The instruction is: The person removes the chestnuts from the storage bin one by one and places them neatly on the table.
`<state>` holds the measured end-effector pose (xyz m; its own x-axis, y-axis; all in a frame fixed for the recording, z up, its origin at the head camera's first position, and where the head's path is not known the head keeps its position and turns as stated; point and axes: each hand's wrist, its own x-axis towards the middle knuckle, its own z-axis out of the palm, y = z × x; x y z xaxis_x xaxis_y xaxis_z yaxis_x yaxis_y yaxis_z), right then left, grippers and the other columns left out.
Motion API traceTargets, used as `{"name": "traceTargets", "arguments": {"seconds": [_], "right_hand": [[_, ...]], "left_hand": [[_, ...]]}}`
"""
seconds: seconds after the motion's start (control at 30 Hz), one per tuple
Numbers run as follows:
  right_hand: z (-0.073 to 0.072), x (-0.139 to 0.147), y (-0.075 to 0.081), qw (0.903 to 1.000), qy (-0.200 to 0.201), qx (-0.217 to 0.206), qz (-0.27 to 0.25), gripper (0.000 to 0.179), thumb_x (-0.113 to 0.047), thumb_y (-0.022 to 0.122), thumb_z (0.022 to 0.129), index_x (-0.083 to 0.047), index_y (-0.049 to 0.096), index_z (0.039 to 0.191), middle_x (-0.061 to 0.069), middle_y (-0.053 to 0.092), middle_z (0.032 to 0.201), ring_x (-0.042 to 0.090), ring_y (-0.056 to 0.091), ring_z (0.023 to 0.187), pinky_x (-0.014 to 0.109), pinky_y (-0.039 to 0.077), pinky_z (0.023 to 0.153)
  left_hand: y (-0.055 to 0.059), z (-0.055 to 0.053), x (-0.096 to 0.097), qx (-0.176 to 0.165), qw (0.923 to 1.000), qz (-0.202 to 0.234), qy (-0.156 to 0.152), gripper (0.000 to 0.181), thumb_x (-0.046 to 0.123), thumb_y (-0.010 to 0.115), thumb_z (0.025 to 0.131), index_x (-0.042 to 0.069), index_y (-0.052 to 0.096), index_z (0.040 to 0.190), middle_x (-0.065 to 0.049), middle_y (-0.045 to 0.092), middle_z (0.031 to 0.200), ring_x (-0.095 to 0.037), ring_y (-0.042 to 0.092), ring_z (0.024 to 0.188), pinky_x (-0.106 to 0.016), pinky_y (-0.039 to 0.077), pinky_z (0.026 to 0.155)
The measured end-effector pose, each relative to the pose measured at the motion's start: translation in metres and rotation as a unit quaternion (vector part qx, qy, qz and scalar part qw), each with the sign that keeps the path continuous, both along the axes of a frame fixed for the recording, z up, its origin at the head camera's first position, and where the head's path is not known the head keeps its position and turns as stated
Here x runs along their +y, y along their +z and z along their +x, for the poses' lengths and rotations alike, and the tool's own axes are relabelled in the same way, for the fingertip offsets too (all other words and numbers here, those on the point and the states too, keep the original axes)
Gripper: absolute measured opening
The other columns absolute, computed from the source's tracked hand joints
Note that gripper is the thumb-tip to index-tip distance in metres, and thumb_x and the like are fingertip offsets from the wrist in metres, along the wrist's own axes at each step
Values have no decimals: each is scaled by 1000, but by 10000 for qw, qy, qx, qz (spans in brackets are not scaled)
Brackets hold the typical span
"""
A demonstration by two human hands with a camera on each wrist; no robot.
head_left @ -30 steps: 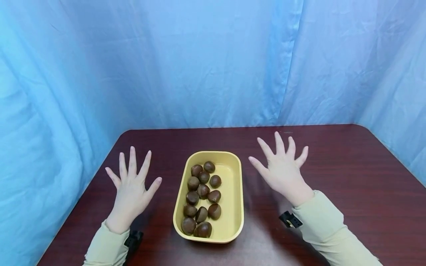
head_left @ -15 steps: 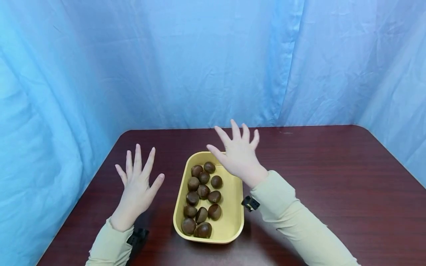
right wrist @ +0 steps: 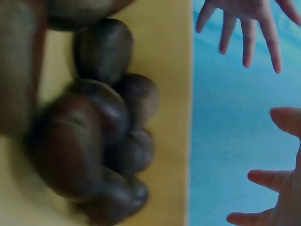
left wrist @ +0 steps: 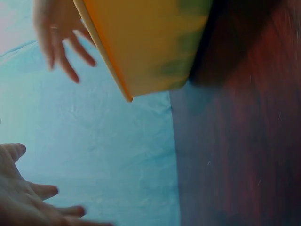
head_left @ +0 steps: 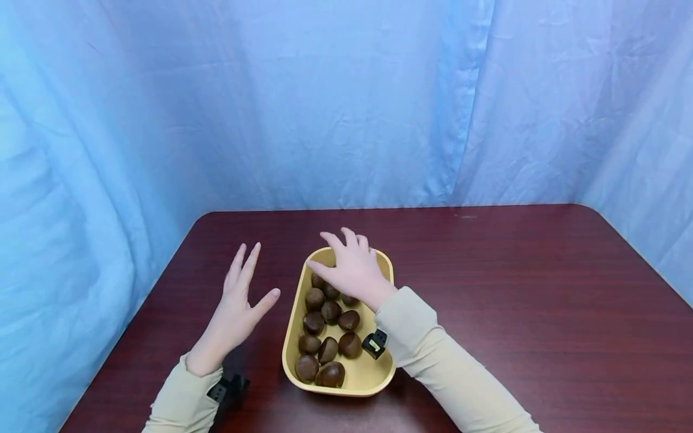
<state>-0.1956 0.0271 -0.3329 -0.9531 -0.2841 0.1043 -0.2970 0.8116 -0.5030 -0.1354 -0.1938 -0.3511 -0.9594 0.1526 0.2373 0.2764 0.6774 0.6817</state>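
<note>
A yellow rectangular tray [head_left: 373, 380] stands on the table with several brown chestnuts [head_left: 331, 311] inside, mostly along its left side. Over its far end hovers my right hand [head_left: 354, 264], fingers spread and bent slightly, hiding some of the chestnuts there. My left hand [head_left: 236, 310] is held left of the tray, fingers extended and thumb pointing toward it. Neither hand holds anything. In the left wrist view the tray's side wall [left wrist: 146, 42] rises beside my fingers. The right wrist view looks down onto blurred chestnuts [right wrist: 70, 146], with both hands at its right side.
The dark reddish-brown table [head_left: 514, 270] has rounded far corners. Light blue curtains [head_left: 346, 108] hang behind it and along both sides. Each wrist wears a small black device, such as the right wrist camera [head_left: 375, 344].
My right hand has swung left from beside the tray to above its far end and lowered, its fingers bending. My left hand has shifted slightly right and turned toward the tray.
</note>
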Motion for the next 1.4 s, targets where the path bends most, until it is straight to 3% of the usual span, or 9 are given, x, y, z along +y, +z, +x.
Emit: {"name": "traceTargets", "arguments": {"seconds": [0.2,0.47,0.67,0.77,0.83,0.9,0.97,1.13,1.4], "right_hand": [[0,5,-15,9965,28,-744,-371,73,-57,64,82,-22,43,142,15,35,144,35,33,126,50,42,95],[-1,8,-24,9894,-38,-1318,-602,81,-51,79,69,-19,48,137,18,40,133,38,40,120,45,42,94],[-4,11,-29,9777,119,-1979,-689,76,-44,81,70,-17,51,134,11,48,136,32,36,132,44,40,101],[-6,12,-31,9697,285,-2295,-782,65,-38,81,72,-17,56,129,7,53,133,28,42,127,41,48,90],[-6,12,-32,9632,367,-2509,-895,59,-32,82,73,-18,58,125,7,55,130,25,51,115,36,52,77],[-7,11,-33,9600,435,-2590,-969,55,-23,83,72,-18,60,122,9,56,127,21,54,101,31,52,66],[-8,10,-33,9631,488,-2489,-898,54,-16,83,71,-16,61,121,10,57,125,20,54,97,27,50,64],[-9,5,-35,9714,480,-2263,-530,53,-9,82,71,-16,63,120,10,58,127,19,54,95,26,48,70],[-3,0,-37,9708,569,-2284,-459,49,-10,76,77,-15,61,124,11,54,133,20,53,99,25,45,72]], "left_hand": [[-8,-3,5,-900,9897,1081,-260,86,25,68,88,27,12,153,-13,10,159,-40,23,140,-56,45,95],[-28,-8,9,-1597,9665,1874,-719,87,8,71,83,17,19,152,-23,27,151,-42,36,134,-49,48,95],[-41,-8,11,-2016,9497,2247,-835,82,3,70,82,10,24,150,-26,40,142,-42,44,126,-38,54,86],[-44,-8,11,-2203,9375,2487,-1037,77,1,67,84,8,26,149,-26,39,142,-42,45,125,-36,56,80],[-45,-8,11,-2315,9288,2630,-1203,71,1,65,87,6,28,148,-28,38,142,-42,46,123,-36,56,77],[-44,-8,9,-2408,9227,2687,-1356,67,3,62,89,4,29,147,-29,36,142,-40,49,121,-37,57,76],[-43,-8,8,-2498,9181,2718,-1442,64,4,61,91,2,29,146,-31,36,142,-39,51,120,-39,57,76],[-42,-5,6,-2627,9129,2779,-1425,63,5,58,92,2,27,147,-32,35,141,-33,56,116,-39,57,75],[-41,4,4,-2801,9089,2807,-1293,60,9,55,95,5,26,148,-32,36,140,-27,60,110,-42,57,75]]}}
